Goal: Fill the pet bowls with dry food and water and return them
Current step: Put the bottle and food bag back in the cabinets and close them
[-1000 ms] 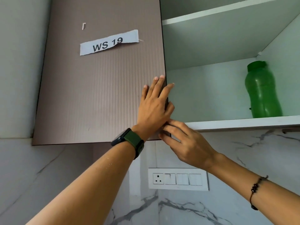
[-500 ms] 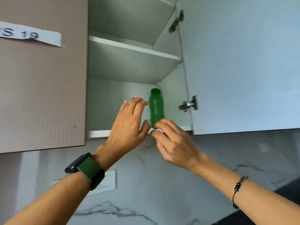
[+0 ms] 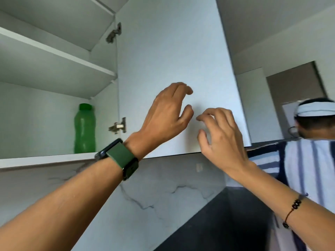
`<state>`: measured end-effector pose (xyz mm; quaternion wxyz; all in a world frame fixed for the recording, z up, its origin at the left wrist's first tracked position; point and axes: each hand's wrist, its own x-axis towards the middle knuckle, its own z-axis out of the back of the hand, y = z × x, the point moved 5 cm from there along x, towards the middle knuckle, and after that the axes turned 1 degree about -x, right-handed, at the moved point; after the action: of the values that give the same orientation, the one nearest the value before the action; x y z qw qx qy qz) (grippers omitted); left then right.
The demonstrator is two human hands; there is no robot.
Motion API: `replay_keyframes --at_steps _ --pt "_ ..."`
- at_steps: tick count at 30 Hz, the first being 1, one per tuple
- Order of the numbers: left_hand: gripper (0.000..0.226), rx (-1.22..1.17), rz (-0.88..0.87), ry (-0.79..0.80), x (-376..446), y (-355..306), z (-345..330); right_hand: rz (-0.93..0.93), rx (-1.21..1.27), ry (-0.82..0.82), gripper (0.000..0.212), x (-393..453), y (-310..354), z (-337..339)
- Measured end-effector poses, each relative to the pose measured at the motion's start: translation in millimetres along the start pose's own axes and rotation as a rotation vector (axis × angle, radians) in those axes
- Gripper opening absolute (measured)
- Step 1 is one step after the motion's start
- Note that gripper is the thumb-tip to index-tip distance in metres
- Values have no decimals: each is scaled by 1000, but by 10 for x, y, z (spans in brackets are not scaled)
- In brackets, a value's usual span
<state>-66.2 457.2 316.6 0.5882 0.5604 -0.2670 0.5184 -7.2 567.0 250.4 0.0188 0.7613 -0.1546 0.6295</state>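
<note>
Head view shows me both hands raised in front of the open cabinet door [image 3: 172,51]. My left hand [image 3: 166,116] has its fingers loosely curved with a wide grip holding nothing; my right hand [image 3: 223,136] is the same, fingers relaxed, empty, just beside the left. Whether either touches the door I cannot tell. A green bottle [image 3: 84,129] stands upright on the lower shelf [image 3: 45,160], at its right end near the hinge [image 3: 118,126]. No pet bowl shows. Another person in a striped shirt [image 3: 308,160] stands at right.
</note>
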Motion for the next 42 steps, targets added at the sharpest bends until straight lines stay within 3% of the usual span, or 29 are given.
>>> replay_keyframes --at_steps 8,14,21,26,28,33,37,42 --pt "34 -151 -57 120 567 -682 -920 -137 -187 199 38 -160 -654 318" --pt "56 41 -226 188 690 -752 -1040 -354 116 73 42 -233 -730 321" --pt "34 177 -578 126 579 -817 -788 -609 350 -29 44 -310 -650 387" --pt "36 221 -738 134 434 -777 -398 -751 735 -145 48 -270 -384 441" --pt "36 258 -762 124 389 -769 -215 -748 872 -171 45 -246 -205 463" --pt "34 311 -769 92 270 -702 408 -652 1106 -145 14 -172 440 462" --pt "39 404 -700 134 152 -439 985 -531 1165 -103 51 -77 1093 384" --pt "38 542 -570 227 -155 -55 1663 -356 1144 -136 66 75 1929 274"
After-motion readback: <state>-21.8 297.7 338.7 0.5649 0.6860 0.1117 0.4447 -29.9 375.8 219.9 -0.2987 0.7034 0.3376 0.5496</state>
